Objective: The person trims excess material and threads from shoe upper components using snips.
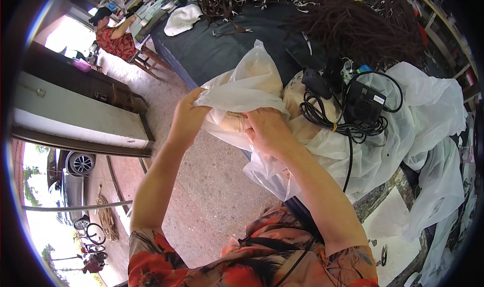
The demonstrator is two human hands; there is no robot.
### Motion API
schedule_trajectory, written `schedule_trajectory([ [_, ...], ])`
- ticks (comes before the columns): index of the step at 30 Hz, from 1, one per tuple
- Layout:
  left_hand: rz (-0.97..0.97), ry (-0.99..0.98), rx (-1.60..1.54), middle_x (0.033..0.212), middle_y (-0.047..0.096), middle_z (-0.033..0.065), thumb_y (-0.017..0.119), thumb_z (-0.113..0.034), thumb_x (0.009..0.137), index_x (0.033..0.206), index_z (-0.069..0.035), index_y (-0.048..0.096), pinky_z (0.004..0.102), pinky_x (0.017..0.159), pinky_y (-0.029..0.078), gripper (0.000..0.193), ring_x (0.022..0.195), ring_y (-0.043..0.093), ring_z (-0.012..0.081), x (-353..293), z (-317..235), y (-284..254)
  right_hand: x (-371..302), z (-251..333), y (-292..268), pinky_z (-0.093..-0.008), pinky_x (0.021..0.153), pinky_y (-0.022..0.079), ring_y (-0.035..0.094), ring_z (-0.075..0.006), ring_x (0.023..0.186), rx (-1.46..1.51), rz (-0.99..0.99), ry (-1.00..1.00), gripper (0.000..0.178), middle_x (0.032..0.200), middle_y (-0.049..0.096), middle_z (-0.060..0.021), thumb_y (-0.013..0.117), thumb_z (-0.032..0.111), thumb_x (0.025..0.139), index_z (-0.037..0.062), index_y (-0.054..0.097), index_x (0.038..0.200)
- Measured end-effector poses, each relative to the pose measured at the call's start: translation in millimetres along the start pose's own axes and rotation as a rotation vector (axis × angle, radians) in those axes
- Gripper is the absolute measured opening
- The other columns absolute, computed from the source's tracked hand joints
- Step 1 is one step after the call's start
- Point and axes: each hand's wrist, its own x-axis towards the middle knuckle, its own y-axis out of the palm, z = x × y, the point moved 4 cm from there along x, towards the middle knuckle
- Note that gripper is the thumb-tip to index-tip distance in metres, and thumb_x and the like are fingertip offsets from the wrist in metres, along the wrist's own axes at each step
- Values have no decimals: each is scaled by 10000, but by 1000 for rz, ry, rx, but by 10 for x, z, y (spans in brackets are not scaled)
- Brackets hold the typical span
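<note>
A translucent white plastic bag (247,98) with something beige inside is held up at the table's near edge. My left hand (190,116) is closed on the left side of its mouth, thumb over the folded rim. At the opening, my right hand (266,129) has its fingers curled in against the beige contents (232,122); its fingertips are partly hidden, and what they pinch cannot be made out. The contents look smooth and rounded, but their kind is not clear. Loose plastic sheeting (272,172) hangs below my right wrist.
Right of the bag, a black power adapter (364,103) and coiled black cable (322,116) lie on more plastic sheeting (403,130). Dark brown strips (358,27) and scissors (307,42) lie on the dark table (206,52). A person (115,37) sits at the far left.
</note>
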Motion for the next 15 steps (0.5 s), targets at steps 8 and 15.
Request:
schedule_trajectory([
  [8, 18, -117, -148, 1082, 700, 67, 609, -118, 964, 1209, -16, 668, 298, 911, 482, 272, 996, 634, 153, -26, 46, 10, -19, -25, -29, -475, 849, 500, 640, -359, 930, 30, 2, 7, 438, 925, 670, -155, 721, 88, 763, 34, 557, 1166],
  [15, 5, -139, -230, 1158, 692, 87, 594, -124, 975, 1268, -3, 638, 320, 957, 473, 320, 1048, 637, 177, -41, 106, -9, 5, -4, -69, -473, 809, 511, 639, -366, 913, 101, 87, 60, 416, 885, 669, -152, 703, 105, 795, 42, 554, 1178],
])
